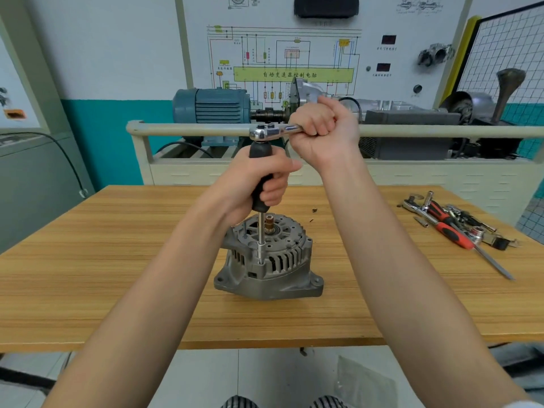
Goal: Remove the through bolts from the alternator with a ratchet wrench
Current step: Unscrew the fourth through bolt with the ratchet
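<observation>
Light wooden table spans the view, and the grey cast-metal alternator stands on it near centre, flat mounting face down, finned end and copper-coloured shaft tip up, so the bolt heads face the person. Behind the table, a training rig with a blue electric motor and wiring-diagram board, not involved. Right side of the table, well apart from the alternator, a loose pile of spare tools with a red-and-black-handled screwdriver, probably parked there within reach. A black-handled extension driver with thin steel shaft stands upright over the alternator's near rim, its small socket tip seated down at the housing edge, apparently on a through bolt, though the bolt head itself is hidden by the socket. Left hand has fingers curled fully round the black handle, likely to keep the shaft vertical and the socket pressed on. Chrome ratchet wrench sits horizontal on top of that handle, head over the shaft axis. Right hand is a tight fist round the ratchet's handle, out at the lever end for turning force. Judged step: loosening this bolt; cannot tell how far it is backed out or how many others remain. A slipped socket is the main risk if the shaft tilts.
</observation>
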A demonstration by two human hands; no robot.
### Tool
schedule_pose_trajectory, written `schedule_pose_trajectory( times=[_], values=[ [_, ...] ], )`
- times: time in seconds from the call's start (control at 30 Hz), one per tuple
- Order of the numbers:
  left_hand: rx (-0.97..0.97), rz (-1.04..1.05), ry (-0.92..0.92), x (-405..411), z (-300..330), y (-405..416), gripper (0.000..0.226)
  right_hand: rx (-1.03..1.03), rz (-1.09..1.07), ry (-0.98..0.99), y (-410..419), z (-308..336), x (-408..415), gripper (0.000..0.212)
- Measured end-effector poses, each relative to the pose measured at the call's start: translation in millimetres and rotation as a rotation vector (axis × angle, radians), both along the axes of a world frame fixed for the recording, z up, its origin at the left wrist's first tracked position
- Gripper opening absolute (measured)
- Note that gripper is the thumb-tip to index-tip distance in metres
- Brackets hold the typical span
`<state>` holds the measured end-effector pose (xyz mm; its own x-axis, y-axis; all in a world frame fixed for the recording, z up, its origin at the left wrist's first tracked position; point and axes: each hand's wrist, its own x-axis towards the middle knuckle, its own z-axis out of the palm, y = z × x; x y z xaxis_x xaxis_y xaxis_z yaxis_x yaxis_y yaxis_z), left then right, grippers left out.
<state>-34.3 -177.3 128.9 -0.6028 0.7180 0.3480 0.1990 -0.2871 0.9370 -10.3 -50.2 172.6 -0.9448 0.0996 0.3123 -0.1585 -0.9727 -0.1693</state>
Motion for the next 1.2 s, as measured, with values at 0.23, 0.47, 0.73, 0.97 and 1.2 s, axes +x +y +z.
schedule_pose_trajectory(
  times=[0.23, 0.47, 0.73, 0.97, 1.2],
  values=[
    [0.078, 0.302, -0.066, 2, -3, 8, 0.049, 0.002, -0.267, 0.052, -11, -2, 10, 0.052],
    [0.140, 0.651, -0.070, 6, -6, 23, 0.039, 0.280, -0.881, 0.453, -59, -19, 42, 0.036],
    [0.040, 0.217, 0.015, 1, -4, 3, 0.035, 0.088, -0.352, 0.124, -9, -2, 26, 0.054],
    [-0.012, 0.135, 0.031, 2, -3, 6, 0.049, -0.048, -0.064, 0.008, 4, -4, 0, 0.059],
    [0.118, 0.518, -0.083, 3, -8, 19, 0.040, 0.071, -0.465, 0.159, -24, -8, 28, 0.049]
  ],
)
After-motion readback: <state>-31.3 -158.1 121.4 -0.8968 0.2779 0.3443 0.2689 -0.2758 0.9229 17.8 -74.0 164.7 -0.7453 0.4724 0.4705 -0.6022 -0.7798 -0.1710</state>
